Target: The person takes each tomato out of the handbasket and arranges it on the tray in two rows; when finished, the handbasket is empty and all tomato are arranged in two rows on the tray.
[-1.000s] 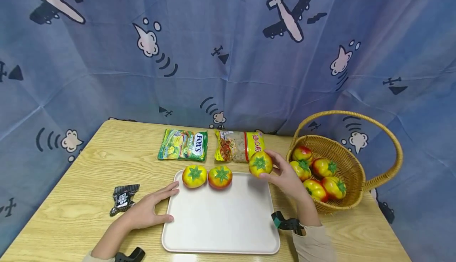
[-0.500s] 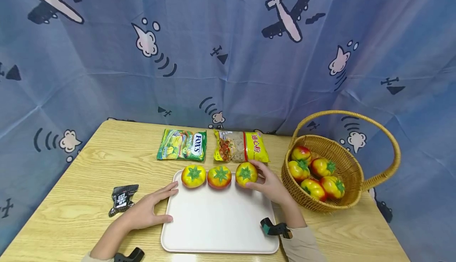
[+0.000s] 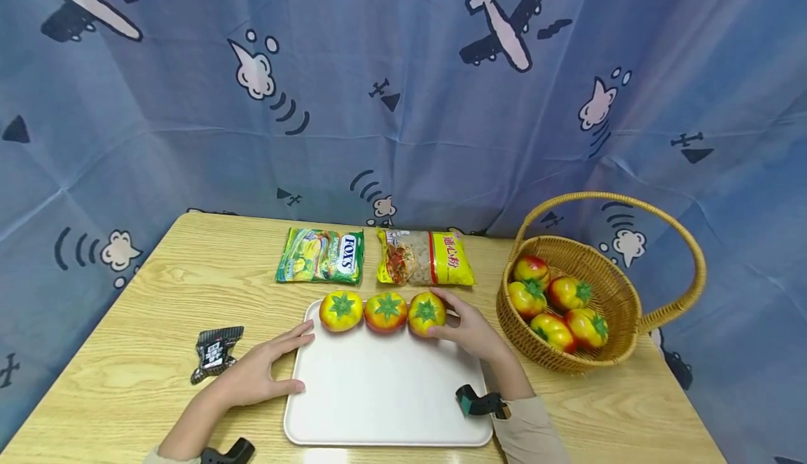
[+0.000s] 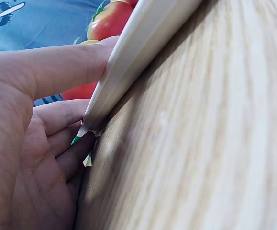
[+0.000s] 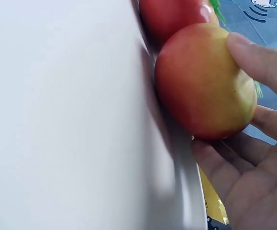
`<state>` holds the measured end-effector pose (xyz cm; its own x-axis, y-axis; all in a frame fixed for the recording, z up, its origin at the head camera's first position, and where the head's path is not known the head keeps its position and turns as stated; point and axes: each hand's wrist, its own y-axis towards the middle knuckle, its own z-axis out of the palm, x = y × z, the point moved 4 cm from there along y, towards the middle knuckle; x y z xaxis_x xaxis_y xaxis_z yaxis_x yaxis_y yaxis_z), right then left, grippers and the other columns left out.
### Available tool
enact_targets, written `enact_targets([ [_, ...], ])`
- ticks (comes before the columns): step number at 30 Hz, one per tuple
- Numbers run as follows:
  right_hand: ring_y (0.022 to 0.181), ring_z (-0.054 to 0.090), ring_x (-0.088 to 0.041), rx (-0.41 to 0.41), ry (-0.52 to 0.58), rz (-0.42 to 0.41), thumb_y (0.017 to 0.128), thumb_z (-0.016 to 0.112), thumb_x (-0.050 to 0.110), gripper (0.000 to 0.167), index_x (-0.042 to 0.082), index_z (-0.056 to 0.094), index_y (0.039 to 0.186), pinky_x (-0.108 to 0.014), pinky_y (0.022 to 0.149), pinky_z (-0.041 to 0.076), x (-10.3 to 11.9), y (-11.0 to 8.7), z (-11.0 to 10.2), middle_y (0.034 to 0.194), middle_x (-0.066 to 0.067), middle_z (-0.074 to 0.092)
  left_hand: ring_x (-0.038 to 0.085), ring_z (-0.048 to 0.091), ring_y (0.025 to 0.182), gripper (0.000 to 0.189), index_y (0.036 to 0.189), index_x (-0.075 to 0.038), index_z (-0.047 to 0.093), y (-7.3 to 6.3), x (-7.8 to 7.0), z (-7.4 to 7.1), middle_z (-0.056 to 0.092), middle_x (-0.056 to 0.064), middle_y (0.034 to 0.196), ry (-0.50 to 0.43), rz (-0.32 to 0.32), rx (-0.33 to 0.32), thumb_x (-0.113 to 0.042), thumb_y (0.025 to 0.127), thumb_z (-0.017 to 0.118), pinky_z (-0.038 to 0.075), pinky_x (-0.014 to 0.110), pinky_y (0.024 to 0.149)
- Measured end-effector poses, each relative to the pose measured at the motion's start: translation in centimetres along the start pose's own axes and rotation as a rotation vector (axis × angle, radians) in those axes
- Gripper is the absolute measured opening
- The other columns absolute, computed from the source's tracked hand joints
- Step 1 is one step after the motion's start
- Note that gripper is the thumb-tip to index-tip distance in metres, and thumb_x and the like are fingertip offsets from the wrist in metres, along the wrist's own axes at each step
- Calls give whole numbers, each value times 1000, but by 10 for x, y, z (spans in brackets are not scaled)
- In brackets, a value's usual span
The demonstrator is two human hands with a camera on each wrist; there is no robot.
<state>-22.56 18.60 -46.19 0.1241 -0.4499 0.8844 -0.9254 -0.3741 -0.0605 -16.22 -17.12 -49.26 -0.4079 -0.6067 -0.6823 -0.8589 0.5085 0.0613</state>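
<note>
My right hand [image 3: 469, 327] holds a yellow-and-red tomato [image 3: 426, 314] between thumb and fingers at the tray's back edge. In the right wrist view the same tomato [image 5: 203, 81] sits against the rim, its neighbour touching or nearly so. Left of it on the white tray [image 3: 384, 394] stand a middle tomato [image 3: 386, 312] and a left tomato [image 3: 341, 311], green star-shaped tops up. My left hand [image 3: 255, 376] has its fingers extended, thumb and fingertips touching the tray's left rim. The left wrist view shows the thumb [image 4: 76, 62] straight against that rim.
A wicker basket [image 3: 624, 331] with a tall handle holds several more tomatoes at right. Behind the tray lie a green Fox's candy bag [image 3: 321, 256] and a yellow pasta bag [image 3: 424, 258]. A small black packet [image 3: 216, 354] lies left. A blue printed curtain [image 3: 403, 99] hangs behind.
The right hand has carried its tomato leftward and down, from above the tray's back right corner to beside the middle tomato. The left hand has stayed at the tray's left rim.
</note>
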Motion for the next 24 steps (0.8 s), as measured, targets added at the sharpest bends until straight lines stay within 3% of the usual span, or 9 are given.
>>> enact_targets([
  [9,139,32,-37,23,21,-24,84,72,22,77,5,31,147,-45,111,33,-3,3,3,152,-20,30,35,33,138,73,141,-14,47,0,0,1,31,3,155,10,3,-2,-49,80,70,34,59,105],
  [15,142,25,-35,36,40,8,85,71,22,79,3,27,149,-44,113,29,-3,2,4,154,-20,25,35,32,139,74,140,-13,47,0,1,1,31,3,155,2,2,-3,-49,80,70,34,59,106],
  [24,143,22,-34,37,90,6,85,72,21,82,2,25,149,-43,115,24,-4,2,0,155,-20,23,35,32,139,73,141,-12,47,0,-1,0,30,4,155,-6,-1,5,-48,81,70,34,59,105],
])
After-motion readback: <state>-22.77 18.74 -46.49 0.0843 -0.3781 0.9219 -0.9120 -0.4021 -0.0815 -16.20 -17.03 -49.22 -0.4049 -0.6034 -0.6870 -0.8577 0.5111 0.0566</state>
